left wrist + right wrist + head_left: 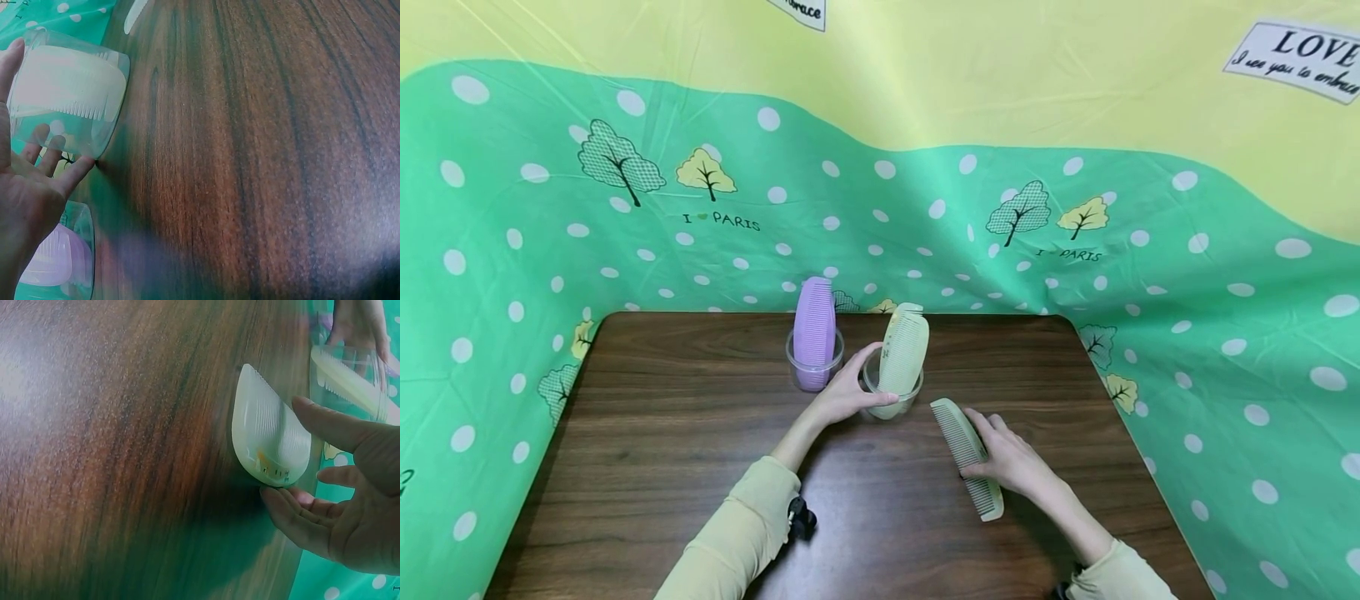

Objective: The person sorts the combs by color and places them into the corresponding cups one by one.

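My left hand [847, 393] holds a clear plastic cup [916, 395] from its left side, with the thumb across the front and the other fingers behind. A pale green comb [904, 350] stands tilted inside that cup. To the right, my right hand [1011, 460] has its thumb and fingers on opposite sides of a second pale green comb [966, 450]. In the right wrist view this comb [265, 431] shows a small printed pattern near one end. How firmly it is gripped is hard to tell.
A second clear cup [793, 367] with a purple comb [814, 325] upright in it stands left of my left hand. Both cups are near the back of the dark wooden table [685, 417]. Green and yellow printed cloth [880, 217] hangs behind and beside the table.
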Tool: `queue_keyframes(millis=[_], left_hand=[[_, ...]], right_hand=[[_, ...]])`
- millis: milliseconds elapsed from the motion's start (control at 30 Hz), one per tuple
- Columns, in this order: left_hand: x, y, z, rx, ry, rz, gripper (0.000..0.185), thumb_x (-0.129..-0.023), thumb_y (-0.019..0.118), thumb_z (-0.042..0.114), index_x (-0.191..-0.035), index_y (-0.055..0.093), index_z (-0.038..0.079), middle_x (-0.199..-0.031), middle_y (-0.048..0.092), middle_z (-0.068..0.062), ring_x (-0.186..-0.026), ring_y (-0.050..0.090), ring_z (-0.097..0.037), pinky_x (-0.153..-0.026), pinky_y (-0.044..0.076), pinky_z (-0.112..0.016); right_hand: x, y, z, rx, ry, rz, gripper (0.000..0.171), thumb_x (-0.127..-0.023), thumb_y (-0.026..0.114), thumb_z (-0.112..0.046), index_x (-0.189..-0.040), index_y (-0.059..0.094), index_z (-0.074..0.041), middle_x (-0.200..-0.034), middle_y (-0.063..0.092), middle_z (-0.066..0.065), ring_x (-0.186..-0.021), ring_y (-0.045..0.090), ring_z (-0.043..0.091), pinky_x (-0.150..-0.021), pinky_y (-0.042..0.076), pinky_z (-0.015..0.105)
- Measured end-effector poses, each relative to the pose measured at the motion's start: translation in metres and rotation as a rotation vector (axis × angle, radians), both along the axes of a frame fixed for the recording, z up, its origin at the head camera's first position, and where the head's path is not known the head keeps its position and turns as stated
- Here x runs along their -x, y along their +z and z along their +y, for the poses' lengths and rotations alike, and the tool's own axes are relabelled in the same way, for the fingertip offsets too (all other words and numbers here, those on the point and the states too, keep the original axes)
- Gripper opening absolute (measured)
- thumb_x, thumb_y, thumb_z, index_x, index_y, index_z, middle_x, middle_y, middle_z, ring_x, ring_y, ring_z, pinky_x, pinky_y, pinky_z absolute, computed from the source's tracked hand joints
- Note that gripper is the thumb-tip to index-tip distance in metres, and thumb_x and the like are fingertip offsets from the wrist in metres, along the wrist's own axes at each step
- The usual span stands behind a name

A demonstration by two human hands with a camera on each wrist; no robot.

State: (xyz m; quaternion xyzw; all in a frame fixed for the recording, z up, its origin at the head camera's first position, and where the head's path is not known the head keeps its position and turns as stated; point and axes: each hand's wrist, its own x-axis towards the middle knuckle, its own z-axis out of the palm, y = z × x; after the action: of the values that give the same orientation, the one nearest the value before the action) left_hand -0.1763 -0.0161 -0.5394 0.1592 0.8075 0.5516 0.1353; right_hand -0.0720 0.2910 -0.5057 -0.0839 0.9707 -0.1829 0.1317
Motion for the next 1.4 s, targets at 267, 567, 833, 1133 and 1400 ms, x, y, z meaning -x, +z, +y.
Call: queue_keyframes(millis=[267, 567, 833, 1133, 1400], left_hand=[[0.0001, -0.0004, 0.0001, -0.001, 0.002, 0.002, 0.101, -0.076, 0.088, 0.051, -0.158, 0.03, 0.042, -0.166, 0.034, 0.0, -0.153, 0.034, -0.022, -0.124, 0.031, -0.052], [0.0001, -0.0001, 0.0007, 0.007, -0.002, 0.011, 0.101, -0.076, 0.088, 0.051, -0.159, 0.03, 0.041, -0.166, 0.034, 0.0, -0.154, 0.033, -0.022, -0.125, 0.031, -0.051], [-0.0002, 0.0004, 0.0004, 0.01, -0.001, 0.012, 0.101, -0.076, 0.088, 0.05, -0.159, 0.03, 0.04, -0.166, 0.034, 0.0, -0.154, 0.033, -0.022, -0.125, 0.031, -0.051], [-0.0008, -0.0001, 0.0004, 0.014, 0.0, 0.011, 0.101, -0.077, 0.087, 0.052, -0.159, 0.03, 0.04, -0.167, 0.033, 0.0, -0.154, 0.032, -0.023, -0.125, 0.031, -0.052], [-0.0012, 0.0002, 0.0001, 0.007, 0.003, 0.004, 0.1, -0.077, 0.088, 0.051, -0.158, 0.03, 0.042, -0.166, 0.034, 0.0, -0.154, 0.033, -0.022, -0.125, 0.031, -0.051]], right_hand=[[0.0017, -0.0031, -0.0032, -0.031, -0.003, 0.011, 0.105, -0.068, 0.096, -0.029, -0.155, 0.04, -0.012, -0.12, 0.057, 0.019, -0.083, 0.062, 0.026, -0.067, 0.052, 0.044], [0.001, -0.0023, -0.0036, -0.022, -0.041, -0.002, 0.11, -0.065, 0.098, -0.028, -0.156, 0.038, -0.01, -0.118, 0.057, 0.021, -0.081, 0.062, 0.027, -0.068, 0.053, 0.045], [0.0032, -0.0023, -0.0039, -0.032, -0.08, -0.027, 0.116, -0.063, 0.099, -0.033, -0.156, 0.035, -0.006, -0.122, 0.061, 0.025, -0.094, 0.066, 0.035, -0.08, 0.055, 0.056], [0.0025, -0.0007, -0.0012, 0.007, -0.076, -0.056, 0.105, -0.067, 0.097, -0.032, -0.151, 0.041, -0.002, -0.113, 0.067, 0.017, -0.101, 0.066, 0.034, -0.082, 0.054, 0.055], [0.0044, 0.0045, 0.0025, 0.139, -0.112, -0.153, 0.087, -0.083, 0.087, -0.021, -0.153, 0.038, -0.006, -0.109, 0.07, 0.016, -0.089, 0.071, 0.025, -0.066, 0.058, 0.04]])
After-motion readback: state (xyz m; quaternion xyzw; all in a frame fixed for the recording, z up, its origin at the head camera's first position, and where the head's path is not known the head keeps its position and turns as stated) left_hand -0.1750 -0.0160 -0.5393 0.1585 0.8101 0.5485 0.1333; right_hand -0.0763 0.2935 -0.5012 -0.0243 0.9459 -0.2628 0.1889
